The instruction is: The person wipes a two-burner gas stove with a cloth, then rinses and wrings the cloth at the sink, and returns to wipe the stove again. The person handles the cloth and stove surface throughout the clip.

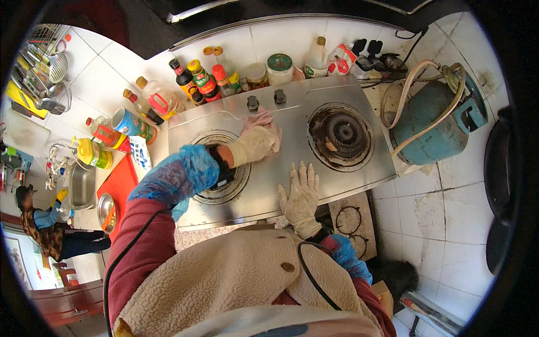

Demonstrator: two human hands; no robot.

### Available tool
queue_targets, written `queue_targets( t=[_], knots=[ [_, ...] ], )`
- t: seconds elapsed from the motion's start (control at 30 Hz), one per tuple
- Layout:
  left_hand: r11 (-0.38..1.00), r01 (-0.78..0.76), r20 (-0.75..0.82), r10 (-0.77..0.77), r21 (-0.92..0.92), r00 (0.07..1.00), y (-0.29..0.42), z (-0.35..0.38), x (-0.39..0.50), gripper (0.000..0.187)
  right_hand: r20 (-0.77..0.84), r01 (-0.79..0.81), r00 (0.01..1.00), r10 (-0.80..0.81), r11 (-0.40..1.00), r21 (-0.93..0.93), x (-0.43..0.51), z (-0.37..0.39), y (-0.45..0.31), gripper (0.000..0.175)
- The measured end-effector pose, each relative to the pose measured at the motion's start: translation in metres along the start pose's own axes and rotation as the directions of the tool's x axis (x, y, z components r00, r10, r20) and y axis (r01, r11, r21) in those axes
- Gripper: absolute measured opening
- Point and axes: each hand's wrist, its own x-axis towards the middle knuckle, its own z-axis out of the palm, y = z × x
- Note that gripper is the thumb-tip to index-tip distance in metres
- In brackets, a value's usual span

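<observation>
My left hand [254,145], in a pale glove, is closed on a crumpled pink cloth [262,118] that lies against the steel top of a gas stove [261,185], between its two burners. The left burner [242,185] is partly covered by my forearm in a blue plastic sleeve. My gloved right hand [301,196] rests palm down with spread fingers near the stove's front edge, below the right burner [345,131], which has dark grime and a small brown scrap in it. Two black knobs [252,102] stand behind the cloth.
Sauce bottles [204,80] and jars [280,69] line the tiled wall behind the stove. A blue gas cylinder [433,122] with a hose stands to the right. Left are a red board [122,177], a steel bowl [107,210], a sink [83,185] and another person. A dark hood overhangs the back.
</observation>
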Motion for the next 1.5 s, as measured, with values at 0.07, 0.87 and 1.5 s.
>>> queue_targets(
  t=[0.07,0.87,1.5],
  knots=[
    [0.987,-0.095,-0.056,0.089,-0.131,0.995,0.001,-0.016,0.006,0.022,-0.019,-0.001,1.000,0.002,1.000,0.023,0.000,0.001,0.000,0.066],
    [-0.145,0.672,0.650,0.175,-0.726,0.740,-0.057,0.111,0.236,0.033,-0.189,-0.194,0.961,0.201,0.980,0.052,-0.018,-0.034,0.115,0.065],
    [-0.524,0.445,0.492,0.056,-0.726,0.869,-0.044,0.123,0.310,0.050,-0.134,-0.216,0.967,0.216,0.976,0.019,-0.015,-0.038,0.112,0.065]
  ],
)
